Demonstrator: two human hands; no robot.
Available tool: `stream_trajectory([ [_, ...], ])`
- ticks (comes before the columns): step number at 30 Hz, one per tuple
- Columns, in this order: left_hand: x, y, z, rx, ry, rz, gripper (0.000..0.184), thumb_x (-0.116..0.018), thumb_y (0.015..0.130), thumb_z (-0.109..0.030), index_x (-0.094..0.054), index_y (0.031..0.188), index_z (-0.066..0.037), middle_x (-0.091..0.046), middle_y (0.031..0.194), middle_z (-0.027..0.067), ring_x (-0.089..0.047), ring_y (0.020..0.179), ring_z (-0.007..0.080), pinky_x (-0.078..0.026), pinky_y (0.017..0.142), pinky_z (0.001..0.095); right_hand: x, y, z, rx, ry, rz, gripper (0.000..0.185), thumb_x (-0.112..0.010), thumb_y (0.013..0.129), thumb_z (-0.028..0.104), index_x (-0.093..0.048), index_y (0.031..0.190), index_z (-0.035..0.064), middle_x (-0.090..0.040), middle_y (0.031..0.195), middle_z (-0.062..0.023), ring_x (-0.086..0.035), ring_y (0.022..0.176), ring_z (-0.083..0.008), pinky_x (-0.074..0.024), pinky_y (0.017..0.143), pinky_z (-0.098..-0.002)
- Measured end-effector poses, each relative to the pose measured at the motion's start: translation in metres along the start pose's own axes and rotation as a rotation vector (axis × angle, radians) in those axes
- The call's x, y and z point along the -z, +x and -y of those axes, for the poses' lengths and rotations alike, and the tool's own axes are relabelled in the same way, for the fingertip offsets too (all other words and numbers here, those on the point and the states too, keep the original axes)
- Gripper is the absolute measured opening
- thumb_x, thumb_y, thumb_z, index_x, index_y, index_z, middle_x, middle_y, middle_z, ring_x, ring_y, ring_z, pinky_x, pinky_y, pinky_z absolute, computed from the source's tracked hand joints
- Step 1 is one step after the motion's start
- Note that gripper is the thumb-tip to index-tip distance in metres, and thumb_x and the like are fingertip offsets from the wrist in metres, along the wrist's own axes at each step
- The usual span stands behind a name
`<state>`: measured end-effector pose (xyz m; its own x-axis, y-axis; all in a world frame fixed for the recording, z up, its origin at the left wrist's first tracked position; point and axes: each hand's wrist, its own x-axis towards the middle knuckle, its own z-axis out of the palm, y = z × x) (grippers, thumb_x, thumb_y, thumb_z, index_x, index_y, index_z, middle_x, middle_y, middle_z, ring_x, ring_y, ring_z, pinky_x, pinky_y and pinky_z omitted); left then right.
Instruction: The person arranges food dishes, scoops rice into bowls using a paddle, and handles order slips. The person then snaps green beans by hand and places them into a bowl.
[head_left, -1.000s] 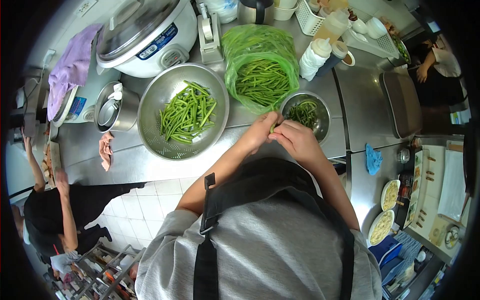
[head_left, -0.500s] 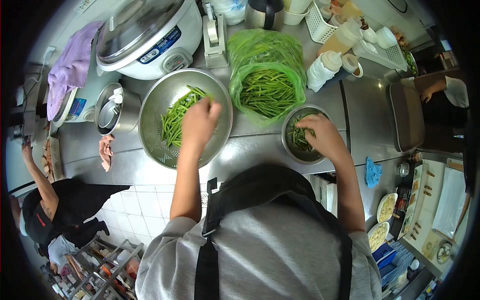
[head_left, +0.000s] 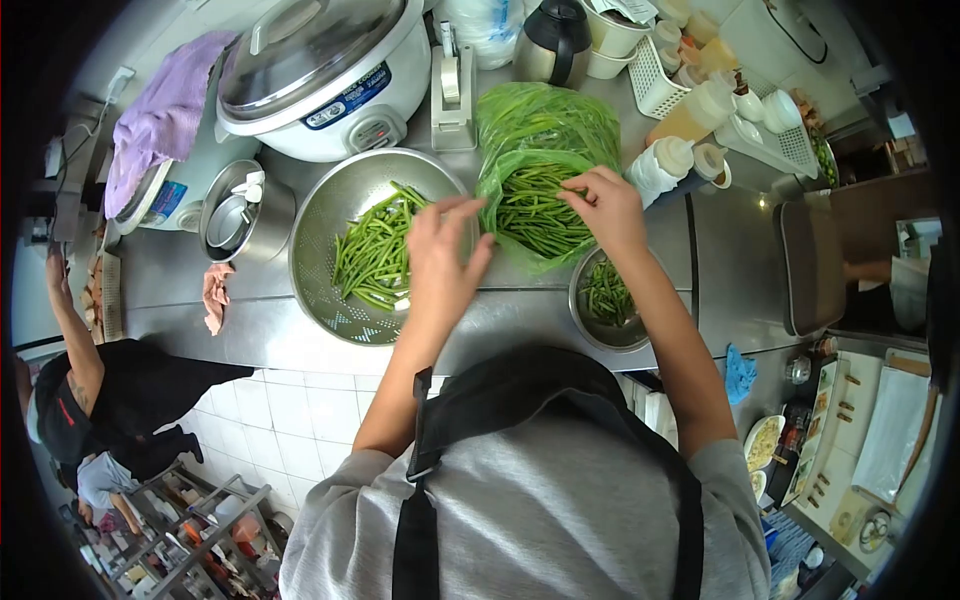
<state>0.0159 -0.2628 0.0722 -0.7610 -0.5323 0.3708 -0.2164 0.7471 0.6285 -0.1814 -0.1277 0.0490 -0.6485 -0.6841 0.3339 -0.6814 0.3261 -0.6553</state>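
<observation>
My left hand [head_left: 444, 255] is over the right rim of the perforated metal colander [head_left: 318, 300], its fingers spread and slightly blurred, with nothing in them. Cut green beans [head_left: 372, 250] lie in that colander. My right hand [head_left: 608, 208] reaches over the open green plastic bag [head_left: 545, 115], thumb and fingertips pinched together at the long green beans [head_left: 540, 205] inside; whether a bean is between them is too small to tell. Below my right wrist stands a small metal bowl [head_left: 580, 315] holding small green bean pieces [head_left: 608, 293].
A rice cooker [head_left: 330, 85], a metal pot [head_left: 270, 225] and a tape dispenser [head_left: 453, 105] line the back left. Squeeze bottles [head_left: 660, 165] and a white basket [head_left: 655, 85] stand at the back right. Another person [head_left: 85, 400] is at the far left.
My left hand has moved right from the beans in the colander, its fingers spreading. My right hand has gone from the small bowl up to the bag. The camera view has shifted slightly.
</observation>
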Motion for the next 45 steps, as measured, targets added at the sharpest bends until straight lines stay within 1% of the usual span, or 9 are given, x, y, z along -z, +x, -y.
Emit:
stream_trajectory([
  [5, -0.053, 0.017, -0.033, -0.153, -0.343, 0.039, 0.041, -0.065, 0.079, -0.009, -0.056, 0.119, -0.005, -0.054, 0.118, 0.0157, -0.05, 0.11, 0.034, -0.038, 0.095, 0.0433, 0.03, -0.018, 0.035, 0.01, 0.22, -0.155, 0.014, -0.076, 0.072, 0.004, -0.069, 0.085, 0.0031, -0.062, 0.076, -0.0043, -0.059, 0.06, -0.01, -0.047, 0.053, -0.0224],
  [10, -0.101, 0.035, -0.035, -0.353, -0.508, 0.197, 0.033, -0.062, 0.082, -0.009, -0.057, 0.114, -0.003, -0.056, 0.118, 0.0174, -0.05, 0.111, 0.0357, -0.036, 0.097, 0.0446, 0.048, -0.041, 0.047, -0.009, 0.267, -0.247, 0.014, -0.075, 0.075, 0.004, -0.069, 0.087, 0.0021, -0.066, 0.081, -0.0055, -0.064, 0.065, -0.0109, -0.0494, 0.056, -0.0217],
  [14, -0.093, 0.036, -0.046, -0.28, -0.551, 0.439, 0.02, -0.061, 0.084, -0.011, -0.062, 0.102, -0.003, -0.062, 0.097, 0.0144, -0.059, 0.091, 0.0338, -0.046, 0.08, 0.0404, 0.07, -0.062, 0.046, -0.158, 0.228, -0.257, 0.014, -0.074, 0.076, 0.006, -0.07, 0.089, 0.0037, -0.068, 0.081, -0.0059, -0.066, 0.068, -0.0109, -0.0507, 0.057, -0.0224],
  [15, -0.089, 0.034, -0.047, -0.324, -0.551, 0.407, 0.017, -0.061, 0.085, -0.014, -0.064, 0.099, -0.004, -0.061, 0.087, 0.013, -0.06, 0.079, 0.0329, -0.048, 0.07, 0.039, 0.077, -0.068, 0.046, -0.18, 0.198, -0.221, 0.014, -0.074, 0.077, 0.008, -0.07, 0.089, 0.0038, -0.068, 0.08, -0.0068, -0.066, 0.068, -0.0117, -0.0508, 0.057, -0.0233],
  [26, -0.057, 0.02, -0.059, -0.509, -0.239, 0.447, 0.014, -0.062, 0.084, -0.013, -0.066, 0.095, -0.005, -0.057, 0.08, 0.0123, -0.059, 0.073, 0.0326, -0.047, 0.066, 0.0397, 0.094, -0.103, 0.042, -0.22, -0.212, 0.209, 0.018, -0.065, 0.082, 0.019, -0.068, 0.09, 0.003, -0.064, 0.076, -0.015, -0.059, 0.067, -0.0348, -0.0485, 0.067, -0.0379],
  [31, -0.053, 0.021, -0.054, -0.538, -0.264, 0.437, 0.015, -0.061, 0.085, -0.01, -0.066, 0.097, -0.002, -0.06, 0.081, 0.0124, -0.059, 0.072, 0.0292, -0.048, 0.067, 0.0355, 0.098, -0.105, 0.044, -0.299, 0.283, 0.188, 0.016, -0.061, 0.088, 0.017, -0.063, 0.087, 0.0007, -0.059, 0.071, -0.0058, -0.055, 0.063, -0.0164, -0.0449, 0.062, -0.0287],
  [35, -0.049, 0.014, -0.056, -0.248, -0.518, 0.673, 0.019, -0.062, 0.086, -0.013, -0.066, 0.099, 0.0, -0.065, 0.082, 0.0112, -0.062, 0.073, 0.0219, -0.049, 0.069, 0.031, 0.095, -0.109, 0.036, -0.368, 0.687, 0.17, 0.018, -0.055, 0.094, 0.016, -0.061, 0.089, -0.0004, -0.056, 0.076, 0.0002, -0.053, 0.07, -0.0075, -0.0434, 0.064, -0.0245],
  [41, -0.055, -0.001, -0.056, 0.1, -0.936, 0.838, 0.023, -0.053, 0.095, -0.016, -0.062, 0.107, 0.0, -0.069, 0.089, 0.0085, -0.061, 0.085, 0.01, -0.047, 0.079, 0.0263, 0.098, -0.111, 0.027, -0.452, 1.179, -0.102, 0.017, -0.053, 0.095, 0.012, -0.063, 0.1, -0.0006, -0.062, 0.09, -0.0037, -0.057, 0.079, -0.0104, -0.0457, 0.071, -0.024],
  [45, -0.064, 0.0, -0.045, 0.214, -1.148, 0.746, 0.028, -0.048, 0.098, -0.022, -0.057, 0.116, -0.002, -0.068, 0.102, 0.0119, -0.059, 0.097, 0.0119, -0.042, 0.088, 0.0268, 0.092, -0.126, 0.01, -0.277, 0.367, 0.03, 0.022, -0.057, 0.093, 0.017, -0.064, 0.105, -0.0007, -0.065, 0.097, -0.0059, -0.061, 0.084, -0.0138, -0.0473, 0.074, -0.0257],
])
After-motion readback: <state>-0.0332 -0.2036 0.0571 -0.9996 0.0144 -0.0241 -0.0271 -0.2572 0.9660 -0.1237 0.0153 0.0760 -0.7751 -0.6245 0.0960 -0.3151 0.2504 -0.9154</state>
